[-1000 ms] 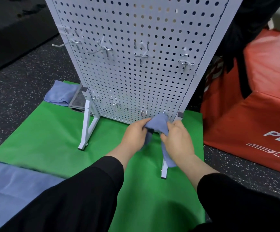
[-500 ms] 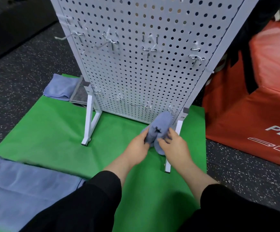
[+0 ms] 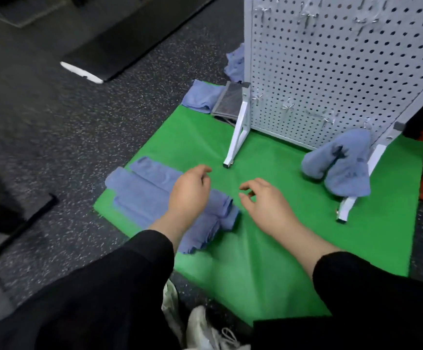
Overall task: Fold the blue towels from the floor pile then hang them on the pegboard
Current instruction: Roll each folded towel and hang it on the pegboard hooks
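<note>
Both the left hand and right hand are hovering empty, fingers loosely curled, over the soft, limp blue cloth towels, likely best pinched at an edge.

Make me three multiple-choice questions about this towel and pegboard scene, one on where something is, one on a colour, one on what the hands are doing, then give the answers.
1. Where does the hung towel sit on the pegboard?
A. bottom right hook
B. top left hook
C. on top of the frame

2. What colour is the mat under the pegboard?
A. red
B. green
C. white

3. What are the left hand and right hand holding?
A. one towel each
B. a hook
C. nothing

Answers: 1 A, it drapes from the lowest row by the right leg. 2 B, the sheet is bright green. 3 C, both hover with loosely curled fingers above the mat, the left over the floor towels.
</note>
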Motion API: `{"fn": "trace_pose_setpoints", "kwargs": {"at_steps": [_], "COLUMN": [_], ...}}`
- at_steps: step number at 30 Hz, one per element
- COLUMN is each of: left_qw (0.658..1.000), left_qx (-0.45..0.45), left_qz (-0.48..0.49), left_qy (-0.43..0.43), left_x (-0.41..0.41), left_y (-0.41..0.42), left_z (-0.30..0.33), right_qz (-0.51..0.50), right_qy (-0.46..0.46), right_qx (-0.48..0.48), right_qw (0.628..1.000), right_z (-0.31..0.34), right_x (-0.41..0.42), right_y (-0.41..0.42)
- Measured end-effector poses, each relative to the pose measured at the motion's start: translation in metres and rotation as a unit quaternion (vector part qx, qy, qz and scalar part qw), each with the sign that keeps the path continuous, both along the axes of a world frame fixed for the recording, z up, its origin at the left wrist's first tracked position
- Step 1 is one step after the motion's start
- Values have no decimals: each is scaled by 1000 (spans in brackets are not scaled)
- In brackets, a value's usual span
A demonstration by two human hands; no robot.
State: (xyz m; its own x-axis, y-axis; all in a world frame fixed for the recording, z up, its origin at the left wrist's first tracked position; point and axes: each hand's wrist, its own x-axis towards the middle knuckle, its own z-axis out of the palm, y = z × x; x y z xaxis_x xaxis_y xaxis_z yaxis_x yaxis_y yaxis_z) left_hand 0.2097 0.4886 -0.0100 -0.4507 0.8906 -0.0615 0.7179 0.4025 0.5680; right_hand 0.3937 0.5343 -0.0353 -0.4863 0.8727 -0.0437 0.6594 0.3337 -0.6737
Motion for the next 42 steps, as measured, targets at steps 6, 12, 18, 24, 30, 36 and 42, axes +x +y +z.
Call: {"fn": "trace_pose_setpoints", "kwargs": {"at_steps": [6,12,18,24,30,36,42], "left_qw": [993,992,991,977,947,945,955], "left_qx": [-7,27,31,-21,-49,-67,-20], "left_qz": [111,111,-16,-129,-211,-211,-149], "left_qy": [31,58,132,165,236,242,254], "left_x": [-76,-101,-102,-122,-128,-129,-131], "left_y": [-80,-105,-81,-48,-23,-11,0], "left_z": [-3,-20,-30,-42,-50,-59,-53], "right_qz": [76,93,138,148,139,127,94], "right_qy": [-31,-79,-181,-234,-276,-252,-191], "right_qx": [1,56,60,29,87,98,123], "right_qw": [997,991,972,960,947,954,969], "right_z": [-5,-11,-14,-28,-33,-34,-16], "right_x": [-55,-95,-122,-138,-142,-142,-135], "right_y": [-49,-52,-23,-3,1,3,9]}}
